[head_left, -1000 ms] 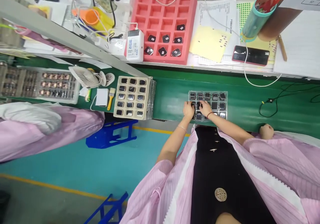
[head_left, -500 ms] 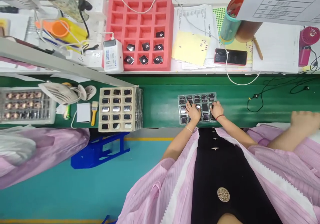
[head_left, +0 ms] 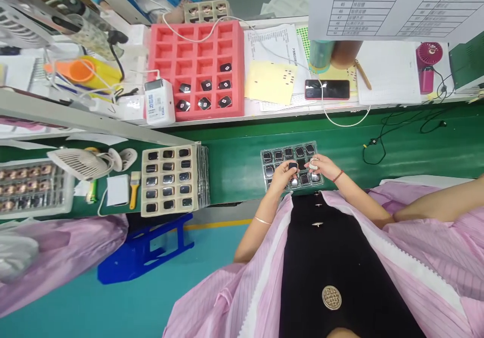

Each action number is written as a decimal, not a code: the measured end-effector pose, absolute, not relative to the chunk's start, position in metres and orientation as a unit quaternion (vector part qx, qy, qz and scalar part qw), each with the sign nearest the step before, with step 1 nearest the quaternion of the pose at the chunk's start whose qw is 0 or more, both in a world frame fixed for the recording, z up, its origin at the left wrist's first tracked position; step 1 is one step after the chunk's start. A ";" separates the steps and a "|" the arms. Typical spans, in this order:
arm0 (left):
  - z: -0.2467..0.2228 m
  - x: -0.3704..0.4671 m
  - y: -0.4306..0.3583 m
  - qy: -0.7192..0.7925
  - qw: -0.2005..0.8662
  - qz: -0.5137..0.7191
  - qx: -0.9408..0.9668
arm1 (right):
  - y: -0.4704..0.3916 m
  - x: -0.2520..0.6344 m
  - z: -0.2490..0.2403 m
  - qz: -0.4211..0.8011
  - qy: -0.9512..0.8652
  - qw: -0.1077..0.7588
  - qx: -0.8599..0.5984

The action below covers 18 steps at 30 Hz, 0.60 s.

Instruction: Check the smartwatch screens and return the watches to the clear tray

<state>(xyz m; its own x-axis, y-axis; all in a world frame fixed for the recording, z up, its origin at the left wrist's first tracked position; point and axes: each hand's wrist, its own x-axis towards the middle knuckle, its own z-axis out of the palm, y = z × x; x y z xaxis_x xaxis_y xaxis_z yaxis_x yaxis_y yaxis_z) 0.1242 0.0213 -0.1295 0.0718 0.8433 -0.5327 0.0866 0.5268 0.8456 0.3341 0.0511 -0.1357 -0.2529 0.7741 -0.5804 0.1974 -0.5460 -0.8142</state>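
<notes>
My left hand (head_left: 282,178) pinches a small black rounded-square piece (head_left: 293,165), which looks like a watch face, above a clear plastic tray (head_left: 265,183). Close by on the right, the fingers of my right hand (head_left: 324,166) are closed around a small whitish rounded piece (head_left: 313,164), too small to identify. Similar dark pieces with shiny rims sit in the tray's pockets under both hands. My fingers hide some of the pockets.
Left along the green bench (head_left: 234,177) stands a stack of trays with a beige top tray (head_left: 194,177) of dark pieces, beside a brush (head_left: 134,189) and a white fan (head_left: 81,162). A pink foam tray (head_left: 236,101), phone (head_left: 327,89) and hanging sheet (head_left: 321,5) are above. Co-workers' sleeves show nearby.
Both hands have risen from the tray and come closer together, the left now with a black piece and the right with a whitish one. The camera view has shifted.
</notes>
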 end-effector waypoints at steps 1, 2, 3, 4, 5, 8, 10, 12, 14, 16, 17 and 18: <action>-0.118 0.120 0.021 0.592 0.646 0.307 0.373 | 0.049 0.338 -0.124 0.689 -0.416 0.229 -0.547; -0.106 0.116 0.021 0.572 0.666 0.314 0.362 | 0.048 0.342 -0.112 0.713 -0.404 0.242 -0.520; -0.094 0.112 0.021 0.548 0.687 0.326 0.350 | 0.047 0.346 -0.100 0.740 -0.389 0.257 -0.485; -0.082 0.110 0.021 0.516 0.712 0.341 0.333 | 0.046 0.350 -0.088 0.772 -0.367 0.272 -0.443; -0.070 0.108 0.022 0.482 0.735 0.356 0.317 | 0.046 0.352 -0.078 0.800 -0.346 0.284 -0.401; -0.042 0.104 0.020 0.399 0.781 0.387 0.285 | 0.046 0.356 -0.051 0.844 -0.313 0.302 -0.315; -0.030 0.102 0.017 0.368 0.793 0.396 0.281 | 0.046 0.355 -0.040 0.847 -0.319 0.306 -0.295; -0.024 0.101 0.013 0.354 0.792 0.404 0.290 | 0.045 0.355 -0.034 0.848 -0.328 0.308 -0.280; -0.023 0.100 0.009 0.351 0.784 0.413 0.303 | 0.043 0.353 -0.031 0.848 -0.337 0.312 -0.266; -0.024 0.099 0.006 0.350 0.779 0.416 0.313 | 0.041 0.352 -0.029 0.846 -0.346 0.313 -0.258; -0.024 0.099 0.005 0.350 0.778 0.415 0.317 | 0.040 0.351 -0.027 0.844 -0.351 0.311 -0.258; -0.023 0.099 0.005 0.353 0.777 0.412 0.319 | 0.039 0.350 -0.025 0.842 -0.357 0.308 -0.261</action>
<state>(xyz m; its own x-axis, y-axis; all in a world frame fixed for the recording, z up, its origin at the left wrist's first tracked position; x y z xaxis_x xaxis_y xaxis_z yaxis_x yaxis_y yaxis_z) 0.0992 0.0047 -0.0235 0.4105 0.8662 -0.2848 -0.4153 0.4557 0.7873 0.3504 0.0385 -0.0252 -0.6736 0.7055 -0.2201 -0.3327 -0.5554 -0.7621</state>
